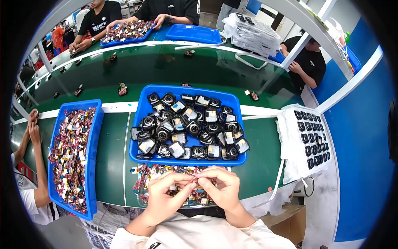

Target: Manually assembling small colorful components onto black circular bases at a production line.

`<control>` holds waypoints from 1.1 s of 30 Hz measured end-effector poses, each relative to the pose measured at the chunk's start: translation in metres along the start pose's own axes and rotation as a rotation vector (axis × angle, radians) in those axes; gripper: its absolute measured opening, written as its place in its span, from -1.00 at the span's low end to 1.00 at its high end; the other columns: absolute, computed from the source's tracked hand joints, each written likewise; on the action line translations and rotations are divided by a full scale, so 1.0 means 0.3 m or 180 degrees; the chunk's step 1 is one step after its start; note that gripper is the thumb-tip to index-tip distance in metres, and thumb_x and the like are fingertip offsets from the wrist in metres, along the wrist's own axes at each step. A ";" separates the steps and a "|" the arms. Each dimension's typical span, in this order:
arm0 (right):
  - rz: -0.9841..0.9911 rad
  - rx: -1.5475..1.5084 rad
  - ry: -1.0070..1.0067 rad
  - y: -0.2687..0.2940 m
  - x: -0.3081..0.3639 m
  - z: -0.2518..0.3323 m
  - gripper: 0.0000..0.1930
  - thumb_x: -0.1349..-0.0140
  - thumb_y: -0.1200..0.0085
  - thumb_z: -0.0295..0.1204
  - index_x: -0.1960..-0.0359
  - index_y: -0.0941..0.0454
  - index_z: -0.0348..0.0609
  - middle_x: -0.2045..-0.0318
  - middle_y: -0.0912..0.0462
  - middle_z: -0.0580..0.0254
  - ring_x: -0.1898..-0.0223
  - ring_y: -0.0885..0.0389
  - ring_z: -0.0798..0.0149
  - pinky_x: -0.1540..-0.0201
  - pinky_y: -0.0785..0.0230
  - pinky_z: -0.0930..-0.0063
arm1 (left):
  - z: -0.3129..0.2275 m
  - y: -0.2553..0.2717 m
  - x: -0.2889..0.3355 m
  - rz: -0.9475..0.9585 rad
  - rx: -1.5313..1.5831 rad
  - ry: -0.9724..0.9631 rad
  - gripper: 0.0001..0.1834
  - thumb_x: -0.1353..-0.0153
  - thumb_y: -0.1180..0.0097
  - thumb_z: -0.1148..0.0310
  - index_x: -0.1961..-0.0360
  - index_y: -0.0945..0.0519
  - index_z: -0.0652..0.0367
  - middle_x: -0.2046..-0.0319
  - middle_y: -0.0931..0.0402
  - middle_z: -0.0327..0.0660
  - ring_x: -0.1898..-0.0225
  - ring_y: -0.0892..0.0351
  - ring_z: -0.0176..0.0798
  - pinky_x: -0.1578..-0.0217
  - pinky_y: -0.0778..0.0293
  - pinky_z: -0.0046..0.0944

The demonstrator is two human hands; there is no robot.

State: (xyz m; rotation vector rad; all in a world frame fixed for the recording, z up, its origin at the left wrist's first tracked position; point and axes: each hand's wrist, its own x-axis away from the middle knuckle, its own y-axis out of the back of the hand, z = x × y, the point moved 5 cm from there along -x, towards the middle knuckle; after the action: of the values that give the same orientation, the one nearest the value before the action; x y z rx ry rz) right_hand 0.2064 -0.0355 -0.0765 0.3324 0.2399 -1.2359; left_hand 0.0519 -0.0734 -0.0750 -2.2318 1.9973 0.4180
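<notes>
My left hand (168, 194) and my right hand (222, 189) meet fingertip to fingertip near the table's front edge. Both pinch a small reddish part (195, 179), mostly covered by my fingers. Under and around them lies a loose heap of small circuit pieces (144, 172), red, white and yellow. Just beyond my fingers stands a blue tray (243, 159) filled with black watch-like cases (194, 128). Some cases show a round black back, others a pale square face.
On the left stands a long blue tray (98, 120) heaped with small circuit pieces. Another person's hands (33, 124) are beyond it. A white tray (287, 137) holds rows of black cases at right. A dark green belt (161, 68) carries scattered parts; people work across it.
</notes>
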 end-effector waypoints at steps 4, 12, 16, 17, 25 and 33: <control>-0.0120 -0.0537 -0.0258 -0.002 0.001 -0.026 -0.88 -0.20 -0.16 -0.59 0.25 -0.64 -0.36 0.35 -0.67 0.12 0.39 -0.57 0.45 0.35 -0.40 0.63 | 0.010 -0.004 -0.002 0.0015 0.0382 0.0252 -0.73 -0.08 -0.27 0.62 0.15 -0.58 0.38 0.37 -0.67 -0.14 0.37 -0.64 -0.43 0.32 -0.52 -0.47; -0.0218 -0.0303 -0.0272 -0.004 -0.012 0.013 -0.80 -0.09 -0.25 -0.59 0.21 -0.66 -0.30 0.30 -0.63 0.17 0.34 -0.60 0.39 0.31 -0.42 0.58 | 0.004 0.008 0.008 -0.0146 0.0240 0.0000 -0.77 -0.06 -0.27 0.63 0.21 -0.63 0.34 0.40 -0.66 -0.13 0.39 -0.65 -0.38 0.34 -0.52 -0.44; -0.0171 0.0560 0.0814 -0.006 -0.014 0.051 -0.85 0.01 -0.32 -0.62 0.35 -0.70 -0.23 0.34 -0.63 0.19 0.37 -0.58 0.36 0.35 -0.41 0.56 | -0.024 -0.004 0.020 -0.0171 -0.0329 -0.0122 -0.75 0.01 -0.31 0.62 0.24 -0.65 0.29 0.46 -0.66 -0.16 0.47 -0.61 -0.37 0.36 -0.49 -0.40; -0.0242 0.0446 0.0741 0.002 -0.013 0.042 -0.87 0.00 -0.32 -0.62 0.37 -0.70 -0.24 0.35 -0.63 0.19 0.37 -0.57 0.38 0.36 -0.41 0.58 | -0.020 -0.004 0.024 -0.0235 -0.0182 0.0018 -0.77 0.02 -0.30 0.63 0.26 -0.66 0.29 0.45 -0.66 -0.16 0.45 -0.60 -0.36 0.35 -0.49 -0.39; -0.0342 0.0056 0.0276 0.029 -0.022 0.015 -0.76 -0.05 -0.27 -0.60 0.19 -0.64 -0.28 0.16 -0.56 0.11 0.31 -0.56 0.39 0.40 -0.34 0.64 | -0.061 0.015 -0.018 -0.0037 -0.0668 -0.0880 -0.71 0.08 -0.30 0.65 0.25 -0.70 0.25 0.42 -0.68 -0.19 0.39 -0.59 -0.25 0.34 -0.47 -0.33; 0.0246 0.0234 0.0278 -0.009 -0.012 0.018 -0.80 0.06 -0.28 -0.68 0.32 -0.69 -0.34 0.42 -0.63 0.12 0.44 -0.51 0.36 0.42 -0.31 0.59 | -0.089 0.056 0.011 -0.0184 -0.1486 -0.1135 -0.78 0.13 -0.40 0.52 0.36 -0.71 0.17 0.46 -0.62 -0.24 0.43 -0.54 -0.24 0.38 -0.43 -0.33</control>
State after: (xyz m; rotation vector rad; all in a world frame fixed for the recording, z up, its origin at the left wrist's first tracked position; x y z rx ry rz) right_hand 0.2026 -0.0351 -0.0705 0.4561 0.2546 -1.1571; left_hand 0.0389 -0.0858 -0.0489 -2.2305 1.7763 1.2872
